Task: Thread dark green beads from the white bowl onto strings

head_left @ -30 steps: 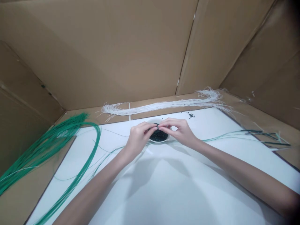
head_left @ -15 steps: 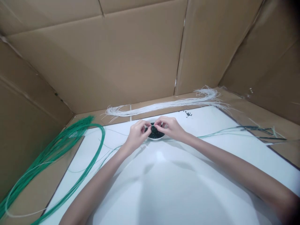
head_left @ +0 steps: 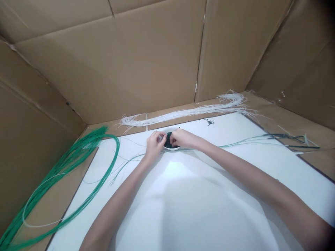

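Note:
A small white bowl (head_left: 172, 149) stands near the far middle of the white board, with many tiny dark beads (head_left: 169, 140) in it. My left hand (head_left: 156, 142) is at the bowl's left rim, thumb and fingers pinched together; what they hold is too small to make out. On the right side, my right hand (head_left: 180, 137) reaches into the bowl, its fingertips closed down among the beads. Whether beads are between those fingertips is hidden. Thin green strands (head_left: 232, 143) run across the board behind and beside the bowl.
A big looped bundle of green strands (head_left: 60, 170) lies at the left. White strands (head_left: 183, 112) stretch along the cardboard wall (head_left: 157, 55) at the back. Loose dark beads (head_left: 210, 122) sit behind the bowl to the right. Dark-covered strand ends (head_left: 300, 146) lie far right.
My right hand has drawn away from my left fingertips and dipped into the beads. My left hand remains at the bowl's left side. The view has shifted slightly.

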`<action>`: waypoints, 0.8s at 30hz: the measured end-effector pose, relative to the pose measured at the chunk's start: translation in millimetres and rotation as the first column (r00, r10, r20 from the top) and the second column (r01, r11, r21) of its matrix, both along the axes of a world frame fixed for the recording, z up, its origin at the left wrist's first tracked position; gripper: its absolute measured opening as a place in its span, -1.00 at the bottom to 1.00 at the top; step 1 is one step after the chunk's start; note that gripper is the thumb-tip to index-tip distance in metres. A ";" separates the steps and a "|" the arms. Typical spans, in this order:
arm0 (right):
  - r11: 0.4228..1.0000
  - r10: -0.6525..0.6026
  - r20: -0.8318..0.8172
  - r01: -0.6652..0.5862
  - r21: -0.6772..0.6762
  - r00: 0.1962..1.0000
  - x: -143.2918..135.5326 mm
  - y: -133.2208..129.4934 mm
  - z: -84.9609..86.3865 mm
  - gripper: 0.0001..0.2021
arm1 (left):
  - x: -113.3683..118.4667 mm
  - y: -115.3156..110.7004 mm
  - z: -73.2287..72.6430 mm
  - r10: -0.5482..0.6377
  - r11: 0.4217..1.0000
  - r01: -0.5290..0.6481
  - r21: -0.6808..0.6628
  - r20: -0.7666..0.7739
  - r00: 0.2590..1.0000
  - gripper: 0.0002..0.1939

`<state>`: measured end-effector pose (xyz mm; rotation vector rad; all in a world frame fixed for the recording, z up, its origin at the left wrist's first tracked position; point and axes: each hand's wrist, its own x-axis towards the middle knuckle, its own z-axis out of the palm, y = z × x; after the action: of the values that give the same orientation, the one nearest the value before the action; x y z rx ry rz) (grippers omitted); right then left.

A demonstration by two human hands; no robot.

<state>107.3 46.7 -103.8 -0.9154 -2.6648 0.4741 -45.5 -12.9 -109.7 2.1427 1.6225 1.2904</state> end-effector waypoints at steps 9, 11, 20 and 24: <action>0.988 -0.152 -0.498 0.113 -0.107 0.854 16.9 -23.6 -4.5 -0.85 | 4.7 -4.9 -21.1 0.060 0.982 -0.072 0.173 0.073 0.996 -0.88; 0.973 -0.221 -0.603 0.132 -0.189 0.767 16.9 -27.3 -10.0 -0.85 | 5.3 -5.7 -22.3 0.049 0.976 -0.062 0.207 0.067 0.997 -0.90; 0.891 -0.386 -0.661 0.076 -0.447 0.643 13.5 -30.5 -9.4 -0.81 | 7.7 -6.8 -27.8 -0.089 0.954 0.095 0.285 -0.033 0.995 -0.90; 0.880 -0.407 -0.657 0.080 -0.468 0.635 13.1 -32.1 -7.6 -0.81 | 7.6 -5.2 -30.7 -0.098 0.945 0.109 0.310 -0.051 0.994 -0.91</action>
<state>120.4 14.6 -111.5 -0.9099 -1.6744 1.0851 -37.9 -18.1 -140.3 2.4040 1.3711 1.5742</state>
